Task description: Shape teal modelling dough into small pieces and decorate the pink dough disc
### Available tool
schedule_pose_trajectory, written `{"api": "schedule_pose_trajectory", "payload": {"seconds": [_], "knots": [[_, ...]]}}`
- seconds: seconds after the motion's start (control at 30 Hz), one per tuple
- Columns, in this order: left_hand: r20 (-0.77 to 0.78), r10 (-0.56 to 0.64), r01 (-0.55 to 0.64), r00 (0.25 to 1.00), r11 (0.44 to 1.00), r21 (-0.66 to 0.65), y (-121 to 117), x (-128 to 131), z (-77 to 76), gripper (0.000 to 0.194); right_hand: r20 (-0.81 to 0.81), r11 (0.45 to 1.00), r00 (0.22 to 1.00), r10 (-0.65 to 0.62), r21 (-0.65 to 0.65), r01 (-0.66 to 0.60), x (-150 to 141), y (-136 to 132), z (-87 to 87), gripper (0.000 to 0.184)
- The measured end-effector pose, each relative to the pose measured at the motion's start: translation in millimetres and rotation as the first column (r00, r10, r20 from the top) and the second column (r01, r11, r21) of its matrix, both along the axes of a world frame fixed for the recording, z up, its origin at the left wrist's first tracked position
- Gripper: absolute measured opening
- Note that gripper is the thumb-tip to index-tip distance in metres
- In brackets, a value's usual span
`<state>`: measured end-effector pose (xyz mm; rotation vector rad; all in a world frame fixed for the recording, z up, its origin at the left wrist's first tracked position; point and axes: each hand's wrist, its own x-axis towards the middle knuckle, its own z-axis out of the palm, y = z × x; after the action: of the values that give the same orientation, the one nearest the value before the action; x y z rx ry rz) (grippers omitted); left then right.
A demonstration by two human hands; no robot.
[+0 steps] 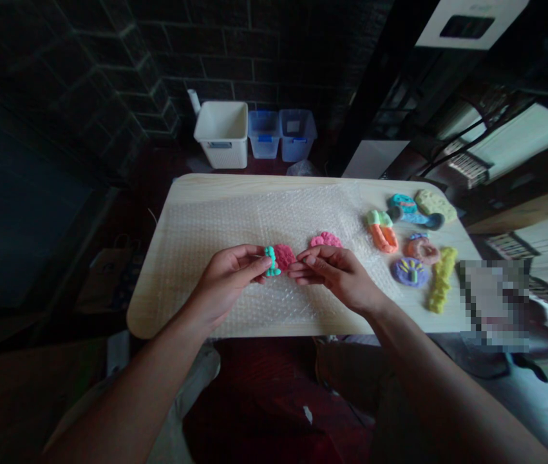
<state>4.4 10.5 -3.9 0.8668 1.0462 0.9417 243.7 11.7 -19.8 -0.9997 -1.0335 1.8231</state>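
Just above the bubble wrap (206, 225), my left hand (228, 277) pinches a dark pink, bumpy clay-like piece (283, 256). A turquoise beaded strip (269, 259) lies on it by my left thumb, bent at its lower end. My right hand (339, 272) is closed, with thumb and fingertips together at the right edge of the pink piece. Whether they grip that edge or some small bit, I cannot tell. Behind the right hand sits a brighter pink lumpy piece (326, 240), partly hidden by the fingers.
On the right of the wooden table (274, 180) lie several colourful clay-like pieces: an orange and green one (382, 237), a purple disc (409, 272), a yellow strip (442, 280) and a blue one (416, 216). Beyond it stand a white bin (225, 138) and two blue-tinted tubs (297, 132).
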Motion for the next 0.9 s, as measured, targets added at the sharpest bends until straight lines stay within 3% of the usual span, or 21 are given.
{"api": "schedule_pose_trajectory", "payload": {"seconds": [0.27,0.53,0.8,0.9], "knots": [[0.001,-0.006,0.006,1.0,1.0,-0.002,-0.3,-0.1,1.0,0.034,0.049,0.982,0.994,-0.095,0.168,0.086,0.7,1.2,0.4,0.032],[0.007,-0.019,0.019,1.0,1.0,-0.01,-0.2,0.0,-0.3,0.036,-0.003,0.999,1.0,0.021,0.027,-0.021,-0.3,-1.2,-1.9,0.033],[0.008,-0.027,0.027,1.0,0.999,-0.023,-0.7,-0.7,-1.4,0.039,0.018,0.978,0.991,-0.135,0.164,0.13,-0.8,1.7,-3.2,0.031],[0.007,-0.025,0.025,1.0,0.999,-0.024,-0.3,0.0,-0.8,0.038,0.001,0.975,0.992,-0.13,0.182,0.127,-0.3,1.4,-4.4,0.026]]}}
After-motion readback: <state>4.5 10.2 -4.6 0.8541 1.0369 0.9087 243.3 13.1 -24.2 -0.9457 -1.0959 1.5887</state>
